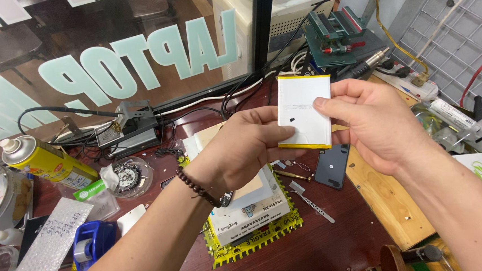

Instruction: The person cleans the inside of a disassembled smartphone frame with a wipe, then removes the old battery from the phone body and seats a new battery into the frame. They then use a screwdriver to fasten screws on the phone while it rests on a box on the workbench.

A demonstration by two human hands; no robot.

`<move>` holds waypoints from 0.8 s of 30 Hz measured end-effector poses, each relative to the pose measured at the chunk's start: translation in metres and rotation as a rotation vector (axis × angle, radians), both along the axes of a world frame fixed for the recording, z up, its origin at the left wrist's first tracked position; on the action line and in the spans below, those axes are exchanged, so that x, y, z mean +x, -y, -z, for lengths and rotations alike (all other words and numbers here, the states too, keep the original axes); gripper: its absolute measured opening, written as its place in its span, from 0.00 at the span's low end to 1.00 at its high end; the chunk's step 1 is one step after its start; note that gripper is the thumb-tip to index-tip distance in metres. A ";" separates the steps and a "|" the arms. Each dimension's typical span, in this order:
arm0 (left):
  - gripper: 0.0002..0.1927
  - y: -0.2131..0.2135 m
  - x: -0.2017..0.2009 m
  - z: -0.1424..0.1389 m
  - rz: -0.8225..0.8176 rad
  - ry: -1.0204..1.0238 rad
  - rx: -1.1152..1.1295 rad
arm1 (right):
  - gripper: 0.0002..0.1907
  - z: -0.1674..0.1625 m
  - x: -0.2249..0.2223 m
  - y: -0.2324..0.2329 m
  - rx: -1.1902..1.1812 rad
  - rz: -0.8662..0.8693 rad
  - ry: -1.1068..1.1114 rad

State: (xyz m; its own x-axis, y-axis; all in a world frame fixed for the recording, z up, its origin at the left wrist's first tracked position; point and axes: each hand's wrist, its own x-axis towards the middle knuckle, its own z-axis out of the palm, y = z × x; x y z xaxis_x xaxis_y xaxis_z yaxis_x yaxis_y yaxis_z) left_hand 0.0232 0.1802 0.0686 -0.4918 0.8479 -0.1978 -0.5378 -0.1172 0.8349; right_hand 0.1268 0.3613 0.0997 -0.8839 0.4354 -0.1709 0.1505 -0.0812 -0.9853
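Both my hands hold a flat white rectangular battery pack with yellow top and bottom edges, raised above the workbench. My left hand, with a dark bead bracelet on its wrist, grips the pack's lower left side. My right hand pinches its right edge between thumb and fingers. Below the pack lie a dark phone back cover, metal tweezers and a white box-shaped device on yellow-black tape.
On the left stand a yellow spray can, a blue tape dispenser, a bubble-wrap piece and a round glass dish. A soldering stand and cables sit at the back, with a green vise. A wooden board lies right.
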 end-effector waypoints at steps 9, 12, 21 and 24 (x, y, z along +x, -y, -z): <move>0.13 -0.020 0.013 0.008 -0.071 -0.059 -0.048 | 0.13 0.003 0.009 -0.002 0.081 0.055 -0.038; 0.13 -0.030 0.016 0.011 -0.052 0.020 0.011 | 0.14 0.004 0.017 -0.007 0.092 0.074 -0.077; 0.14 -0.066 0.026 0.016 -0.064 0.006 -0.040 | 0.14 0.007 0.031 -0.027 0.084 0.165 -0.066; 0.14 -0.073 0.026 0.021 0.007 -0.013 0.014 | 0.13 0.008 0.035 -0.037 0.093 0.179 -0.052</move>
